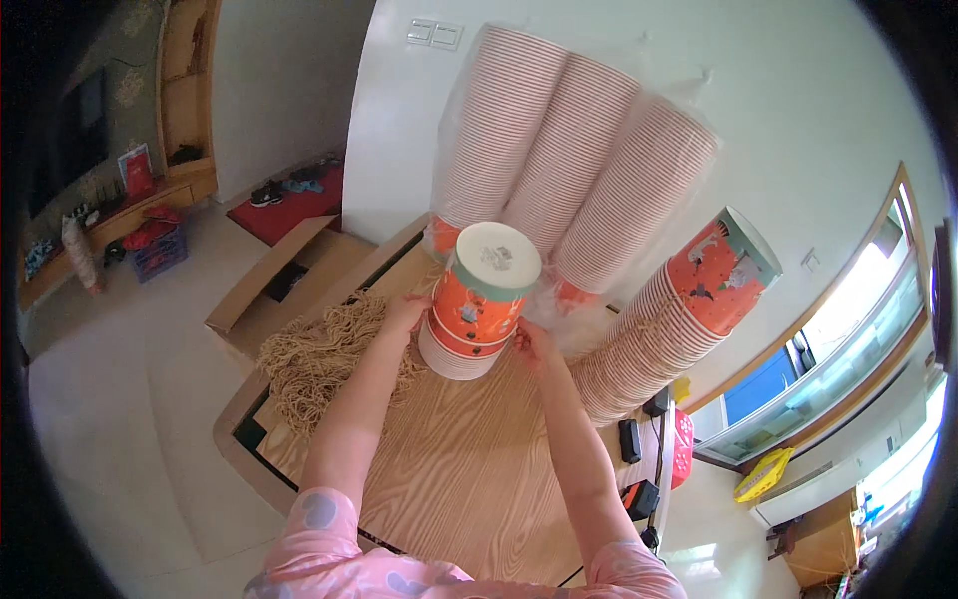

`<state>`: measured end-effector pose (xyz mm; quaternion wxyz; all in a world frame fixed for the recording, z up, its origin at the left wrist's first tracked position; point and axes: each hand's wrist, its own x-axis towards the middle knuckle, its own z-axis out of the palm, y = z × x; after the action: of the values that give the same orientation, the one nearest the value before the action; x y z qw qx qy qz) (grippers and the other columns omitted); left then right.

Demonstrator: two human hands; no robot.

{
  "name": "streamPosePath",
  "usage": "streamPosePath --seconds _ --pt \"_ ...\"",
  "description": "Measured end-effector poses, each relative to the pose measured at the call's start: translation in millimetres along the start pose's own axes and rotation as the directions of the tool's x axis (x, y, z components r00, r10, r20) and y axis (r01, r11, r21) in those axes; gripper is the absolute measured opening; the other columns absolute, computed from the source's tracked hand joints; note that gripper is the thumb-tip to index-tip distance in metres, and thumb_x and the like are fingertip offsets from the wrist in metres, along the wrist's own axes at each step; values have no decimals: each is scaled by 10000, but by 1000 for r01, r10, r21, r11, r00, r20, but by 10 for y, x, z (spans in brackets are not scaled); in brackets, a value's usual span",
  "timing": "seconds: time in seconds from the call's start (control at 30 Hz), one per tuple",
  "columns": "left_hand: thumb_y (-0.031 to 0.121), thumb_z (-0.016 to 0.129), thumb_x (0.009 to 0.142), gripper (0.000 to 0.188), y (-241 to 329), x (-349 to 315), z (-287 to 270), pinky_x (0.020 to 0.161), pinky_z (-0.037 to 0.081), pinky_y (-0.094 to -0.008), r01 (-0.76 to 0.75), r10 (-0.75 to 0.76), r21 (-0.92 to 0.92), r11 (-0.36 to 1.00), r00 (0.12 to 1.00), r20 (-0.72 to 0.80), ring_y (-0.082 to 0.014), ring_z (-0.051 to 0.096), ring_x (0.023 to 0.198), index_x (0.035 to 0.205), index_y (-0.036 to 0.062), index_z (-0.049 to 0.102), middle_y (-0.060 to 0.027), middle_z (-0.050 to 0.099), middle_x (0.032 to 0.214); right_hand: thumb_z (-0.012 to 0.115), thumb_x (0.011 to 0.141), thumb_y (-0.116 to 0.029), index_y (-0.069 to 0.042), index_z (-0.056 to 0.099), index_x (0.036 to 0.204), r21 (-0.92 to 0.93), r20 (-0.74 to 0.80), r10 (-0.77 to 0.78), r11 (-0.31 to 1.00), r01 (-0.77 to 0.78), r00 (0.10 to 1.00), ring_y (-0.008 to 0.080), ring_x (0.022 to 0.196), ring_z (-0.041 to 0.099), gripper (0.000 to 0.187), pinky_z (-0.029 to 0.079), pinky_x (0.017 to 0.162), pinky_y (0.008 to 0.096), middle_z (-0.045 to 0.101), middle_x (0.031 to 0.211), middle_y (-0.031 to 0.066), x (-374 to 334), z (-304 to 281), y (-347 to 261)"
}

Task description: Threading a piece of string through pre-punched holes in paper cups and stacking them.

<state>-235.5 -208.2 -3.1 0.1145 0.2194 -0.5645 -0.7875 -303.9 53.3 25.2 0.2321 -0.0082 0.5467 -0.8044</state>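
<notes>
While your left grip [407,313] clasps the short paper-cup stack [481,304], your right grip [533,340] holds its opposite side.

Two hands, the left [407,313] and the right [534,342]; one table [459,479]. Five stacks of cups: three bagged stacks [571,145] at the far edge, one tall bare stack [649,339] toward the right edge, one short stack [477,314] between the hands. One heap of cord [324,359] along the left edge; one cardboard box [267,283] beyond it.

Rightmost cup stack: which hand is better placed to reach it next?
Right, likely. The right hand is nearer the rightmost cup stack; the left hand is across the short cup stack, by the tan cords.
</notes>
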Motion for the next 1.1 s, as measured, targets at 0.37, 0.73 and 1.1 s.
streamPosePath --seconds 0.37,0.73,1.1 --pt "84 651 811 172 1015 -1071 188 717 473 -243 -471 465 -1 882 870 165 -116 604 796 949 -20 649 -69 662 877 499 889 -99 -35 585 992 44 25 -438 899 436 899 72 670 540 149 433 567 207 601 847 11 -1257 594 -746" --pt "136 648 795 130 121 -1511 -922 661 475 -320 -343 471 773 534 880 65 -215 602 712 887 49 677 -101 635 779 511 698 100 25 548 825 -758 146 -522 486 434 840 166 753 587 152 485 674 263 554 873 96 -3228 -198 380" --pt "137 594 809 145 38 -872 -564 738 501 -411 -201 389 960 193 914 113 -305 627 812 893 54 678 -130 659 897 484 709 128 -23 615 869 -865 216 -567 267 425 795 204 834 619 257 486 685 266 597 1057 123 -3643 -433 396"
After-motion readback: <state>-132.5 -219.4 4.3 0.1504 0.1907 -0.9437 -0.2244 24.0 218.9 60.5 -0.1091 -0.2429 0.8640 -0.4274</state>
